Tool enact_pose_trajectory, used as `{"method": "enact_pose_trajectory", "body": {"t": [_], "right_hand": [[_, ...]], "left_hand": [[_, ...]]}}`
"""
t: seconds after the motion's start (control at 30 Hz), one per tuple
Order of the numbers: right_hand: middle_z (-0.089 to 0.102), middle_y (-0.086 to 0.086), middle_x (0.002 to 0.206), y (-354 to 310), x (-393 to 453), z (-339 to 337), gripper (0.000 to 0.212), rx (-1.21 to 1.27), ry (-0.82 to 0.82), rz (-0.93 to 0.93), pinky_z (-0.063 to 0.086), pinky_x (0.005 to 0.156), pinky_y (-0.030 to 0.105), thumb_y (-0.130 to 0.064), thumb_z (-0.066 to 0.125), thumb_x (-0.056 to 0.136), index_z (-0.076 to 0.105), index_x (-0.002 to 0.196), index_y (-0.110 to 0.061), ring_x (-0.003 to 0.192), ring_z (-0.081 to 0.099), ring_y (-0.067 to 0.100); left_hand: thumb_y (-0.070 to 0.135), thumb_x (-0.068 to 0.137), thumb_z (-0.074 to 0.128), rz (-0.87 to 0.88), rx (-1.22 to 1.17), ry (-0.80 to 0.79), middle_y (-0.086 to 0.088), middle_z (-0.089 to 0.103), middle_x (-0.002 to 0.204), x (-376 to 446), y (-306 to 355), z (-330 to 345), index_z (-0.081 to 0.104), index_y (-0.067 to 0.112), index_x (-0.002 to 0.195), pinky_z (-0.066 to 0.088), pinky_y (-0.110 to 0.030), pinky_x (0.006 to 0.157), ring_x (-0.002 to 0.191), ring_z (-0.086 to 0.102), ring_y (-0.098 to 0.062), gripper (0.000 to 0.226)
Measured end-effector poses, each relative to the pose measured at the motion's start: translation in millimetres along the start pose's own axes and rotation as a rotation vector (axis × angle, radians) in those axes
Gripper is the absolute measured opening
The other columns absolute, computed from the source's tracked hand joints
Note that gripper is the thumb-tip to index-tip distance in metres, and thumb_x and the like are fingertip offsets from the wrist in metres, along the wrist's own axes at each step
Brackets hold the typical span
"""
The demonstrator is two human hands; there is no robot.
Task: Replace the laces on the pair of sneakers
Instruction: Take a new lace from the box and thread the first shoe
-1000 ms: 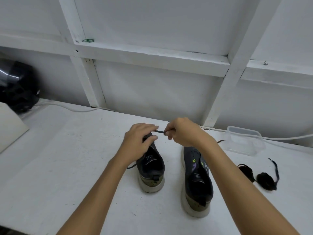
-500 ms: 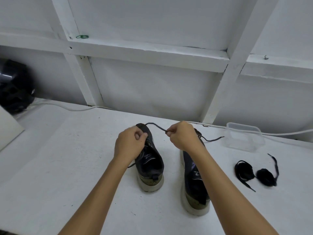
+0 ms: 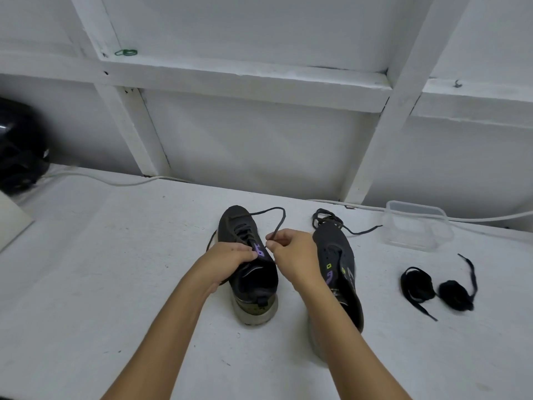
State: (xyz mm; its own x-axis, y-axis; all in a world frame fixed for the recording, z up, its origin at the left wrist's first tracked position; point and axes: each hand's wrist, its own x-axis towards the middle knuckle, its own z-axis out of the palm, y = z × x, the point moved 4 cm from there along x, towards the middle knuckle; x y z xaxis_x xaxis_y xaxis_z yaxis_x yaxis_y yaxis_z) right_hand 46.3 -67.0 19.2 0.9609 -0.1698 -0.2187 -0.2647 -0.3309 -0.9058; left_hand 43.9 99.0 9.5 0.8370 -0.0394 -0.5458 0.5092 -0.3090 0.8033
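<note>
Dark right sneaker (image 3: 339, 272) half behind forearm

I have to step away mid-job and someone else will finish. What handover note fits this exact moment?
Left hand grips the left sneaker at its tongue.
Right hand pinches that sneaker's lace, which loops up past the toe.
Right sneaker stands beside it, eyelets bare; a loose lace lies at its toe.
Two coiled black laces wait on the table, right of the shoes.
Done: right sneaker stripped. Left: whether the left lace goes in or out I cannot tell; finish both.
</note>
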Motion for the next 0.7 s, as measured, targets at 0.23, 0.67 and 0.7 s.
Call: {"method": "enact_pose_trajectory", "body": {"t": [0.23, 0.67, 0.7], "right_hand": [[0.076, -0.009, 0.085, -1, -6, 9, 0.014, -0.107, 0.002, -0.077, 0.058, 0.08, 0.028, -0.012, 0.07, 0.09, 0.078, 0.089, -0.023, 0.083, 0.07, 0.006], [0.078, -0.006, 0.091, -3, -9, 12, 0.017, -0.22, -0.073, -0.129, 0.058, 0.083, 0.031, -0.013, 0.069, 0.091, 0.081, 0.095, -0.023, 0.089, 0.071, 0.01], [0.077, -0.006, 0.091, -1, -10, 11, 0.016, -0.2, -0.079, -0.116, 0.058, 0.082, 0.03, -0.014, 0.068, 0.092, 0.081, 0.094, -0.023, 0.088, 0.071, 0.011]], "left_hand": [[0.021, 0.095, 0.067, 0.041, -0.018, -0.005, 0.009, 0.068, 0.07, -2, -1, 1, 0.077, 0.016, 0.105, 0.04, -0.007, 0.045, 0.049, 0.057, 0.004, 0.015], [0.012, 0.086, 0.076, 0.136, -0.014, 0.078, 0.005, 0.075, 0.091, -11, -3, 0, 0.076, 0.024, 0.097, 0.049, -0.01, 0.068, 0.09, 0.07, -0.007, 0.016], [0.015, 0.085, 0.077, 0.157, 0.004, 0.09, 0.006, 0.076, 0.091, -10, -4, 1, 0.077, 0.023, 0.099, 0.051, -0.013, 0.072, 0.091, 0.071, -0.008, 0.016]]}}
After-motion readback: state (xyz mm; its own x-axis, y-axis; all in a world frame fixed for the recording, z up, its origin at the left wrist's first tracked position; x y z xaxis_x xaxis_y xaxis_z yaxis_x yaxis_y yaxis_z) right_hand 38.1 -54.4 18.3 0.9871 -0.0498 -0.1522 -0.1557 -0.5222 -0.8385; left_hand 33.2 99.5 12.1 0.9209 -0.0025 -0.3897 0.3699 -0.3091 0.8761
